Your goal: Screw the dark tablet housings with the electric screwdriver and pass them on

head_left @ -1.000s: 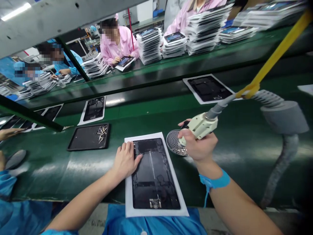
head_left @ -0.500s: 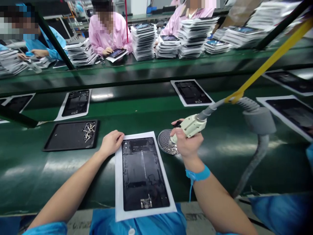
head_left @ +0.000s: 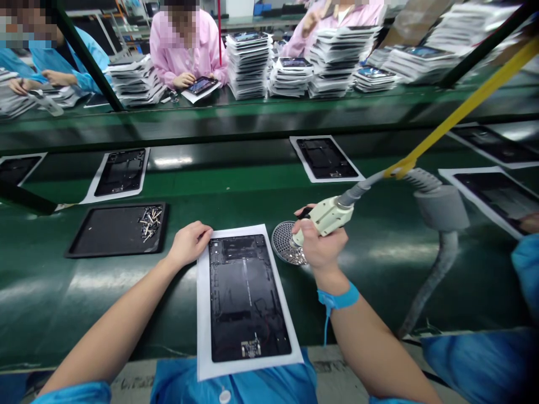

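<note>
A black tablet shell lies on a white paper sheet in front of me, overhanging the bench's near edge. At its upper left corner my left hand is closed, with curled fingers gripping the sheet's edge. My right hand is wrapped around a pale green electric screwdriver with a grey hose. The tool points down over a round perforated dish of small screws, right of the sheet; its tip is hard to make out. A blue wrist strap circles my right wrist.
A black tray with small metal parts sits left. More tablet shells on paper lie along the green line, such as one shell ahead. A yellow strap suspends the hose near a grey duct. Co-workers sit opposite behind paper stacks.
Shells on the far strip and the tray appear slightly further left, along with a small shift of the view. A blue sleeve and hand show more at the right edge. My hands keep their holds.
</note>
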